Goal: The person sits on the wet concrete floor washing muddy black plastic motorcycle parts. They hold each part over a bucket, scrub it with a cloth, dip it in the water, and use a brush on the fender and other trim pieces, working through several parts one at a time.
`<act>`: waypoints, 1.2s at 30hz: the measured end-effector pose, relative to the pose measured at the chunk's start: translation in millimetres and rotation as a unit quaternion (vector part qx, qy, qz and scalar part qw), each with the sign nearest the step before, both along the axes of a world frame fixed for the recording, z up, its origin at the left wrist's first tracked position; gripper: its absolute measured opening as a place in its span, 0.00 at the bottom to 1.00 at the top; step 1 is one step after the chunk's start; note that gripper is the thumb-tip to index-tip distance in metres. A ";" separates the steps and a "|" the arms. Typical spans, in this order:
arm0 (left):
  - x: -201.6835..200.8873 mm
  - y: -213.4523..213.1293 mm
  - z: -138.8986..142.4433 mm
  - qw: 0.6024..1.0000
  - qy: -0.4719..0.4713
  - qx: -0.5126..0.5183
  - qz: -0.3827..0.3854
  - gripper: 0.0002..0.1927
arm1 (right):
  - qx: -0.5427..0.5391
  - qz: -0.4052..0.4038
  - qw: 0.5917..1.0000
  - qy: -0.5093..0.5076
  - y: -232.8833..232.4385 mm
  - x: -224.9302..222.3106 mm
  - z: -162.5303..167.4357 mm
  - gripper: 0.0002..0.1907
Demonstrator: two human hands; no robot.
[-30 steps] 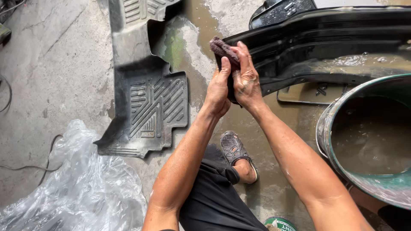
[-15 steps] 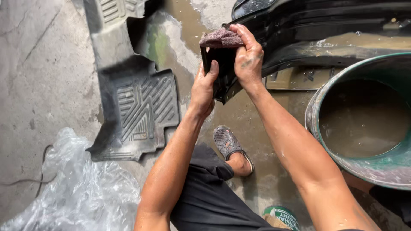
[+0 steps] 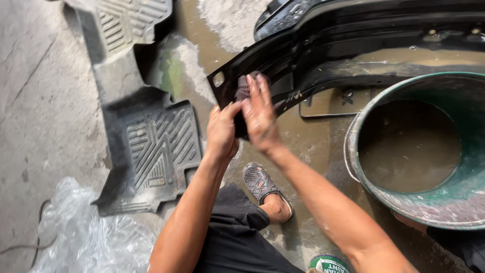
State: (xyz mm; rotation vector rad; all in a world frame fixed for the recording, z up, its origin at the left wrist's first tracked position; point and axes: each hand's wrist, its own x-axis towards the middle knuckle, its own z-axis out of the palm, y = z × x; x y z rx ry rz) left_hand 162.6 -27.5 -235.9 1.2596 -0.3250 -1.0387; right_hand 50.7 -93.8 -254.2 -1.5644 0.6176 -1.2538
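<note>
Right hand [image 3: 260, 114] flat, fingers spread, pressing dark scrub pad [image 3: 243, 87] against end of black bumper [image 3: 313, 55]. Left hand [image 3: 222, 132] gripping bumper edge below. Bumper wet, muddy film remaining; scrubbing seemingly mid-way. Green basin [image 3: 454, 202] of murky water alongside, floor mat [image 3: 151, 151] left.

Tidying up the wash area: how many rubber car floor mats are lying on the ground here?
2. One floor mat lies left of the left hand; another mat lies beyond it at the top edge, partly cut off. They may be joined, and more could lie out of view.
</note>
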 end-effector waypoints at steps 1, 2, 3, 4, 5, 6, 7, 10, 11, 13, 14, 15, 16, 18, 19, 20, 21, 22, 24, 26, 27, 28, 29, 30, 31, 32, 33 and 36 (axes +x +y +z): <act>-3.3 4.7 -1.7 1.000 -0.012 -0.001 0.007 0.09 | -0.003 -0.011 0.997 0.074 7.4 7.9 -24.4 0.29; -6.9 11.2 -2.2 1.000 -0.015 0.024 0.012 0.08 | -0.001 -0.039 0.996 0.083 -0.3 13.5 -52.1 0.27; -9.1 19.0 -0.6 0.998 -0.019 0.050 0.020 0.08 | 0.002 -0.065 0.994 0.091 -21.9 19.4 -79.4 0.25; -13.7 25.4 1.0 0.996 -0.022 0.079 0.028 0.08 | 0.010 -0.089 0.991 0.101 -41.4 20.1 -105.2 0.24; -18.2 33.7 5.2 0.991 -0.043 0.124 0.039 0.07 | 0.022 -0.124 0.984 0.124 -58.4 18.0 -129.1 0.24; -22.3 38.6 9.6 0.984 -0.065 0.160 0.046 0.08 | 0.025 -0.162 0.976 0.145 -86.0 13.9 -149.5 0.24; -25.7 35.3 12.2 0.977 -0.085 0.189 0.052 0.10 | 0.101 -0.110 0.985 0.092 -117.3 4.2 -164.9 0.22; -36.9 34.0 25.8 0.998 -0.036 0.058 -0.016 0.16 | 0.210 -0.129 0.953 0.174 -142.9 -3.3 -176.3 0.18; -37.2 29.9 29.1 0.997 -0.037 0.061 -0.009 0.15 | 0.228 -0.159 0.929 0.245 -134.0 -5.0 -177.8 0.17; -33.4 22.9 34.2 0.997 -0.040 0.063 0.018 0.15 | 0.184 -0.156 0.961 0.133 -90.0 -2.5 -166.8 0.23; -31.1 21.4 35.5 0.997 -0.041 0.064 0.018 0.15 | 0.097 -0.152 0.975 0.126 -55.2 -2.2 -160.3 0.23; -28.4 20.8 35.5 0.997 -0.042 0.066 0.019 0.16 | 0.011 -0.143 0.983 0.118 -22.7 -5.6 -155.3 0.23; -26.0 22.1 34.8 0.997 -0.044 0.064 0.018 0.17 | 0.004 -0.144 0.981 0.134 -4.1 -6.8 -154.9 0.24; -24.5 29.5 31.3 0.996 -0.050 0.070 0.018 0.17 | -0.009 -0.141 0.976 0.163 10.0 -8.7 -163.9 0.28; -24.2 34.7 29.1 0.996 -0.056 0.072 0.019 0.17 | 0.096 -0.162 0.959 0.211 -0.1 -10.4 -174.0 0.27; -25.0 40.5 27.1 0.995 -0.065 0.075 0.017 0.18 | 0.200 -0.175 0.928 0.259 -18.5 -13.6 -185.7 0.26; -25.4 45.1 24.5 0.994 -0.073 0.076 0.013 0.20 | 0.247 -0.198 0.908 0.273 -43.8 -15.9 -199.1 0.25; -25.4 48.8 22.1 0.994 -0.082 0.073 0.009 0.21 | 0.273 -0.223 0.893 0.281 -69.3 -18.3 -211.0 0.24; -23.0 51.6 17.7 0.969 -0.087 0.218 0.074 0.27 | 0.340 -0.267 0.851 0.298 -114.8 -23.3 -229.8 0.23; -17.4 50.0 15.4 0.952 -0.112 0.271 0.089 0.31 | 0.393 -0.260 0.838 0.275 -136.1 -25.1 -227.3 0.23; -15.7 47.7 14.0 0.956 -0.126 0.255 0.070 0.32 | 0.430 -0.240 0.834 0.250 -133.2 -24.7 -225.8 0.25; -14.7 45.6 13.2 0.960 -0.134 0.241 0.051 0.33 | 0.287 -0.230 0.897 0.244 -115.4 -19.6 -226.1 0.28; -14.8 44.4 12.6 0.969 -0.119 0.210 0.049 0.33 | 0.145 -0.213 0.936 0.238 -91.1 -19.2 -220.0 0.33; -15.9 43.7 12.3 0.977 -0.107 0.181 0.040 0.34 | 0.241 -0.173 0.954 0.040 -60.2 -11.9 -211.7 0.32; -17.5 43.4 12.0 0.983 -0.099 0.150 0.024 0.34 | 0.324 -0.133 0.922 -0.165 -27.7 1.6 -202.7 0.31; -20.2 44.5 11.7 0.988 -0.076 0.138 0.013 0.34 | 0.249 -0.122 0.955 -0.105 10.5 5.5 -193.0 0.31; -22.8 47.0 12.0 0.990 -0.052 0.130 -0.001 0.34 | 0.177 -0.111 0.977 -0.041 42.9 6.7 -184.7 0.31; -27.1 53.3 8.4 0.993 -0.025 0.117 -0.004 0.32 | 0.149 -0.078 0.984 -0.063 57.6 -1.7 -173.9 0.31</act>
